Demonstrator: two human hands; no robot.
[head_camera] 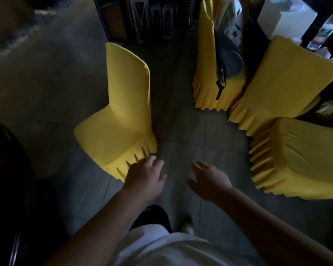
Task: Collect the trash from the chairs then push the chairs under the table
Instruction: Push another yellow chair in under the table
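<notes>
Dim room, grey tiled floor [181,127] with pale grout lines, matte and smooth. Four chairs in bright yellow stretch fabric covers with pleated skirts.

Left chair [119,116] at 10 o'clock of the hands: rounded backrest, flat seat, nothing on the seat. Far chair [206,60] at 12 o'clock: dark grey bag [227,54] with black strap and buckle slumped on the seat, white crumpled plastic behind it. Third chair [281,79] at 1 o'clock: back panel only, smooth and taut, seat turned away. Near right chair [304,158] at 3 o'clock: creased cover, deep pleats on the floor side.

Clear plastic bottle [327,27] at 2 o'clock, tilted, beside a white boxy container [284,18]. Dark shelving with metal frames at 12 o'clock.

Left hand [146,175]: palm down, fingers loosely spread, holding nothing, overlapping the pleated skirt corner of the left chair; contact uncertain. Right hand [210,179]: palm down, fingers relaxed and apart, holding nothing, over bare floor between the chairs.

White shirt and one pale shoe at 6 o'clock.
</notes>
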